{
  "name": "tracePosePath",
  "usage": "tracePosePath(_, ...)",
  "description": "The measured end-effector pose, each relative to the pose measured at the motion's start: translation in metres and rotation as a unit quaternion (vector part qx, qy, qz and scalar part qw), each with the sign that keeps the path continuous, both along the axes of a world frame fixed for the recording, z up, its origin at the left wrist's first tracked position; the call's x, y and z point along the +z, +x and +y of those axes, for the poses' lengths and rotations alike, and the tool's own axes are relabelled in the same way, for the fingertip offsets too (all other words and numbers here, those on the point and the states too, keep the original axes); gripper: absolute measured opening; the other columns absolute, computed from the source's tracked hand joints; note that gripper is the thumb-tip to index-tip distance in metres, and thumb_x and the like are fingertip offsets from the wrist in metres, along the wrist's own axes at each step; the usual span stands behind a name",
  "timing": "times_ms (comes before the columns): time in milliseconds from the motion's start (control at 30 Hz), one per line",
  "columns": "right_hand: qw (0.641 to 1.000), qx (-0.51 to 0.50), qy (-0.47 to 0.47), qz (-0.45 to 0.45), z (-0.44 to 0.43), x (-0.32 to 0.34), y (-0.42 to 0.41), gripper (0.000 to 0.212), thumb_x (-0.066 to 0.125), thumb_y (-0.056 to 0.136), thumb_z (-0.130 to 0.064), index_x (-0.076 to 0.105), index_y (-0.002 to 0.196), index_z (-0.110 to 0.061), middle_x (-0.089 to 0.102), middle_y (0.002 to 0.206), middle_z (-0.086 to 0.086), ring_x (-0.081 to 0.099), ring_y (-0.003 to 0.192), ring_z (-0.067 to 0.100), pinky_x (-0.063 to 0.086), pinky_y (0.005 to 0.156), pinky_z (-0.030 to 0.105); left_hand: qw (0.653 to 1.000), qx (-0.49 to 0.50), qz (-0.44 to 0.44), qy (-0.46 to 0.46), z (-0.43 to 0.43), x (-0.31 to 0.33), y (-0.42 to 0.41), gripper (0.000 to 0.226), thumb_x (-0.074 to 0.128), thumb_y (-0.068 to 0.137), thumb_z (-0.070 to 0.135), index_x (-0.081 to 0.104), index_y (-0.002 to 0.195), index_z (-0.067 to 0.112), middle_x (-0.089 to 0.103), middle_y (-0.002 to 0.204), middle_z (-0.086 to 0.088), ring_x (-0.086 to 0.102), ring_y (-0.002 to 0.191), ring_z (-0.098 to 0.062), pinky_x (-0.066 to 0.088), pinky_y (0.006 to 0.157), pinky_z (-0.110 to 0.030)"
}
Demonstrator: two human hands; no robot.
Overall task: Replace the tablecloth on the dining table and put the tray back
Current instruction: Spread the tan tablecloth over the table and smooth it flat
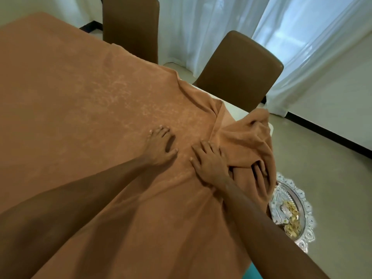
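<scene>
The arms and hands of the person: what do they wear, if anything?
Nothing that shows. The left arm and right arm are bare to the frame edge, no sleeves. The left hand and right hand have no gloves, rings, watch or bracelet in view.

Two brown upholstered chairs stand at the far side of the worktop (pixel 236 110), one chair (pixel 130 27) at the top centre of the frame and the other chair (pixel 239 71) right of centre. Behind them sheer white curtains (pixel 314 49) hang to the floor, glowing with daylight. A pale wall (pixel 346 101) with a dark baseboard (pixel 326 132) runs down the right side. The floor (pixel 326 174) is smooth grey-beige.
</scene>
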State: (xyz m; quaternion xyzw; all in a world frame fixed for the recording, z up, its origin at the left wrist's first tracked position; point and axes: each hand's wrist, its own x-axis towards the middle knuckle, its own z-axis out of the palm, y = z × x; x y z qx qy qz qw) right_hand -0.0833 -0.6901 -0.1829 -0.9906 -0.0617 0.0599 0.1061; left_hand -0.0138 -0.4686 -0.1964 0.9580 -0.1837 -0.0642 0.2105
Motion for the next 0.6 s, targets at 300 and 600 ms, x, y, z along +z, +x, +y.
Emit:
tracePosePath(300,0.982,-0.180,0.026,0.053,-0.111,0.003,0.055,0.064,0.035,0.103,-0.055,0.029,0.159,-0.024,0.017,0.169,0.006,0.009,0.155,0.031,0.008,0.125,0.051,1.000,0.002,-0.002,0.013,-0.058,0.005,0.018,0.064,0.049,0.093,0.056,0.043,0.147,0.021,0.029,0.162,-0.002,0.013,0.152,-0.025,0.000,0.122,-0.052)
tracePosePath(600,0.997,-0.067,0.040,-0.020,-0.128,-0.026,0.083,0.057,0.025,0.107,-0.044,0.032,0.158,-0.020,0.024,0.167,0.008,0.019,0.154,0.024,0.006,0.126,0.041,0.997,-0.023,0.044,0.054,-0.132,0.004,0.052,0.069,0.031,0.094,0.069,0.021,0.156,0.040,0.002,0.168,0.004,-0.009,0.154,-0.024,-0.014,0.118,-0.060)
